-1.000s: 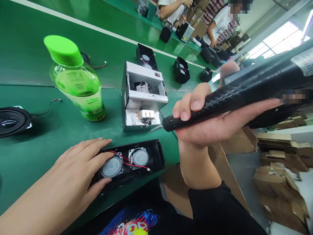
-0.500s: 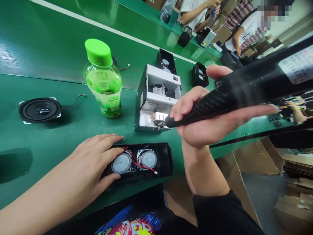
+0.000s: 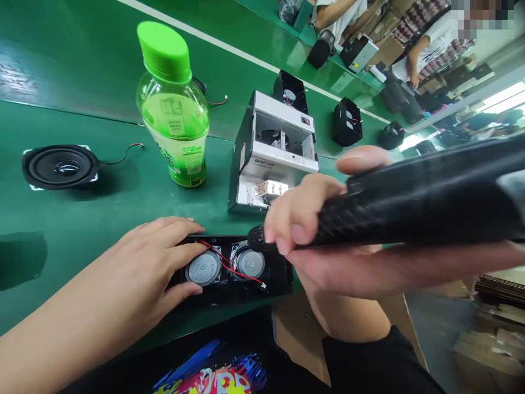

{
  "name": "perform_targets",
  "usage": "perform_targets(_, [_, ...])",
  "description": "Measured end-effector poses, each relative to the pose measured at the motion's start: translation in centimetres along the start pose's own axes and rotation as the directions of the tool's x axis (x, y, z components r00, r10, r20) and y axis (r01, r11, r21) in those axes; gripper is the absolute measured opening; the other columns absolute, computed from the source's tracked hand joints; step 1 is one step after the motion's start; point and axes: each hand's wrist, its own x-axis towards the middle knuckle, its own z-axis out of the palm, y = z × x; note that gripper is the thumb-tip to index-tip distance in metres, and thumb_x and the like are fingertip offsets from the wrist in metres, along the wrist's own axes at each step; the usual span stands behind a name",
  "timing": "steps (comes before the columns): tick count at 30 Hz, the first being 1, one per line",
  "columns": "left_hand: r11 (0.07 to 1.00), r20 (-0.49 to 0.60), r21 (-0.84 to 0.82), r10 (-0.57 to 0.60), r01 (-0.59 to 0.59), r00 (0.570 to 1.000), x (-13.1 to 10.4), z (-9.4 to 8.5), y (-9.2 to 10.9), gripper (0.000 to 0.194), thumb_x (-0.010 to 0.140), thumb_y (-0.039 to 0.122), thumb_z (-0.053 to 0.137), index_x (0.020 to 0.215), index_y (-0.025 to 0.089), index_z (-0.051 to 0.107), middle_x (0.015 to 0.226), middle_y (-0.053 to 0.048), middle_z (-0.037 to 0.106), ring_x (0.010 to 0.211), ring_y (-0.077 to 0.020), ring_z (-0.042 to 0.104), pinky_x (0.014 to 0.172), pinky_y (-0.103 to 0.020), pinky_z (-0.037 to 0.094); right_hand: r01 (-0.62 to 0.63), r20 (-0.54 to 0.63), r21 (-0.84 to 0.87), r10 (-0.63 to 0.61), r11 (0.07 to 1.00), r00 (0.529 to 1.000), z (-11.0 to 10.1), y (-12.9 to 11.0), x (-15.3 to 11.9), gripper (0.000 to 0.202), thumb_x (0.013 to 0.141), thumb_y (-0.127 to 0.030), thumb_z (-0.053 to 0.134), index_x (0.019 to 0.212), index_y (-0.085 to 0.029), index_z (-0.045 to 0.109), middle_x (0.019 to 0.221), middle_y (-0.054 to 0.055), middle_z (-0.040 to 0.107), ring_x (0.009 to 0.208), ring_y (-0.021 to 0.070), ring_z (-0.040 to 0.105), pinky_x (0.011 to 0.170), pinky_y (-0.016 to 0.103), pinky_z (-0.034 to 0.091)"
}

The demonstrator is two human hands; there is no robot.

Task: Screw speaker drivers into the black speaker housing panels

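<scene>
My left hand is closed over the left end of a black speaker box, thumb on the near side and fingers on the far side. Inside the box sit two round grey-backed speakers, the left one beside my fingertips and the right one further along. A red wire with a white plug lies across them. My right hand is wrapped around a black electric screwdriver, held slanting. Its nose is over the far edge of the box, by the right speaker; the tip itself is hidden.
Just beyond the box stands a silver screw feeder. To its left are a green-capped bottle and a loose black speaker. More speaker boxes line the green bench behind. Two people are across the bench.
The screwdriver in my right hand has come down and toward me, from the front of the screw feeder to the far edge of the speaker box. My left hand stays on the box.
</scene>
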Motion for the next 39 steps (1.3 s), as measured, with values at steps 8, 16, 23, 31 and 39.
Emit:
perform_targets(8, [0.999,0.097,-0.016,-0.039,0.04,0.995,0.4,-1.2,1.1,0.032,0.111,0.035,0.083,0.141,0.036,0.093,0.151,-0.009,0.087,0.135,-0.0402,0.084,0.121,-0.066,0.069,-0.074,0.094,0.051,0.069,0.996,0.993,1.3,3.7,1.1,0.057,0.104,-0.095,0.081,0.109,-0.04,0.066,0.063,-0.013,0.069,0.048,0.0176,0.064,0.053,0.036,0.061])
perform_targets(16, [0.998,0.12,-0.02,-0.054,0.057,0.991,0.3,-1.1,1.3,0.029,0.111,0.038,0.083,0.138,0.034,0.093,0.154,-0.01,0.086,0.14,-0.0399,0.081,0.119,-0.062,0.066,0.042,0.04,0.102,-0.046,0.994,0.998,1.7,5.1,0.8,0.053,0.113,-0.09,0.071,0.115,-0.038,0.072,0.066,-0.016,0.071,0.048,0.0128,0.061,0.049,0.031,0.055])
perform_targets(23, [0.997,0.125,-0.046,-0.062,0.068,0.99,0.9,-1.4,1.4,0.028,0.108,0.04,0.089,0.134,0.036,0.095,0.151,-0.008,0.089,0.139,-0.0407,0.084,0.117,-0.064,0.066,0.053,-0.01,0.07,-0.052,0.996,0.999,2.4,4.8,0.8,0.057,0.114,-0.095,0.071,0.111,-0.038,0.073,0.066,-0.013,0.069,0.047,0.0141,0.06,0.048,0.033,0.053])
perform_targets(31, [0.998,0.097,-0.052,-0.033,0.038,0.995,0.7,-1.1,0.2,0.032,0.106,0.052,0.089,0.136,0.042,0.094,0.147,-0.007,0.092,0.137,-0.0415,0.086,0.112,-0.064,0.071,-0.017,0.044,0.052,0.015,0.998,0.999,2.1,4.6,1.4,0.067,0.1,-0.107,0.078,0.106,-0.04,0.071,0.059,-0.014,0.068,0.043,0.0166,0.06,0.048,0.034,0.057])
perform_targets(39, [0.997,0.167,-0.05,-0.055,0.064,0.985,1.6,-1.5,0.3,0.037,0.102,0.05,0.094,0.138,0.045,0.095,0.141,-0.008,0.092,0.134,-0.0407,0.086,0.111,-0.061,0.072,0.147,0.061,0.151,-0.158,0.977,0.986,2.4,8.2,0.7,0.079,0.099,-0.115,0.074,0.105,-0.037,0.079,0.057,-0.011,0.066,0.039,0.0163,0.057,0.045,0.031,0.052])
